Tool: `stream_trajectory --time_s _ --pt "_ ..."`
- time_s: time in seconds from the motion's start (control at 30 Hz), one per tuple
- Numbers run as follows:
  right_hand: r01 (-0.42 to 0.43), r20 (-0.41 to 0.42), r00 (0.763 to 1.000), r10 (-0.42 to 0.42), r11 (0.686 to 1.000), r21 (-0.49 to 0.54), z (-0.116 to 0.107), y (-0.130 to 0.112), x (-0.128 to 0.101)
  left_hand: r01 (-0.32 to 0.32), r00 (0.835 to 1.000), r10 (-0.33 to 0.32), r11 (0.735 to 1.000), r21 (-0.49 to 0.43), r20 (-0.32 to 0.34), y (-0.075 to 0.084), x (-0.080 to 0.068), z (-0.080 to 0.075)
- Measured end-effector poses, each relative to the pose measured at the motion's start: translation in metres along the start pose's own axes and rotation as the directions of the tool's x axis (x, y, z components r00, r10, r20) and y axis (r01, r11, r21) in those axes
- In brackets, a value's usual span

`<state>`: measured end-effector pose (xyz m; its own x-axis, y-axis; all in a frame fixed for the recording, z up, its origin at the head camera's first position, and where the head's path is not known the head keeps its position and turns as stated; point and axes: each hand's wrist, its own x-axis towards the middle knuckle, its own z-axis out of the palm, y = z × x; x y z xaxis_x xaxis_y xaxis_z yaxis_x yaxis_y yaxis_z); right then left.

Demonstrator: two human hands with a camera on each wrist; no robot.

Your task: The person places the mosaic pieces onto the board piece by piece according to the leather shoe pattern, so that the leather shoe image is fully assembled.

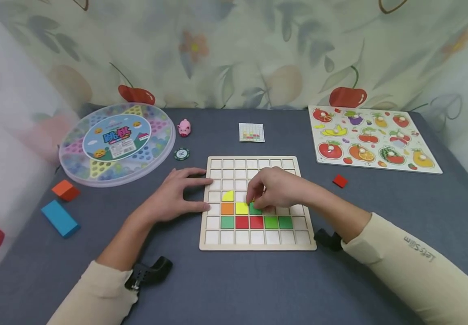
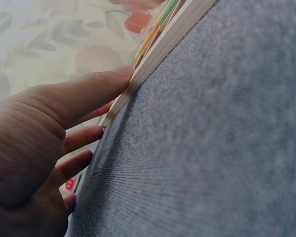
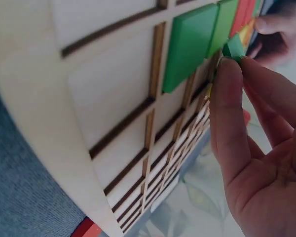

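Note:
A wooden grid board [image 1: 258, 247] lies flat in the middle of the table. My right hand [image 1: 276, 187] is over it, pinching a small green tile [image 3: 233, 48] between thumb and fingers; the tile looks tilted at its cell. Some yellow shows beside those fingertips, its shape mostly hidden. To the left sit a yellow tile [image 1: 241, 208], an orange tile [image 1: 227, 208] and a round-edged yellow tile [image 1: 227, 196]. Below runs a row of green, red and light green tiles [image 1: 271, 222]. My left hand [image 1: 170, 194] touches the board's left edge with extended fingers and thumb.
Behind the board lies a small pattern card [image 1: 252, 132]. A round game box [image 1: 161, 153], pink pig [image 1: 184, 127], poker chip [image 1: 181, 154], orange block [image 1: 66, 190] and blue block [image 1: 60, 219] are left. A red piece [image 1: 340, 181] and fruit puzzle [image 1: 374, 140] are right.

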<state>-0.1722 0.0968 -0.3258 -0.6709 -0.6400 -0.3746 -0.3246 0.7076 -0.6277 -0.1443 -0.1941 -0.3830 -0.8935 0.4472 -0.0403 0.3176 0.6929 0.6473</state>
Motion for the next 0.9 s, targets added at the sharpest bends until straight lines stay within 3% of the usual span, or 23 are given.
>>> stream_trajectory --time_s 0.23,0.57,0.9 --pt "0.001 -0.023 1.0 -0.002 0.999 -0.04 0.005 -0.002 0.0 0.0 1.0 0.0 1.0 0.003 -0.004 0.0 0.0 0.0" --pt "0.074 -0.067 0.994 -0.082 0.99 -0.12 0.008 0.006 -0.004 -0.012 1.0 0.012 1.0 0.008 -0.003 0.001 -0.001 0.0" --pt "0.124 -0.089 0.988 -0.129 0.99 -0.06 -0.001 0.023 -0.025 -0.005 1.0 0.005 1.0 0.009 -0.004 0.001 -0.001 0.002"
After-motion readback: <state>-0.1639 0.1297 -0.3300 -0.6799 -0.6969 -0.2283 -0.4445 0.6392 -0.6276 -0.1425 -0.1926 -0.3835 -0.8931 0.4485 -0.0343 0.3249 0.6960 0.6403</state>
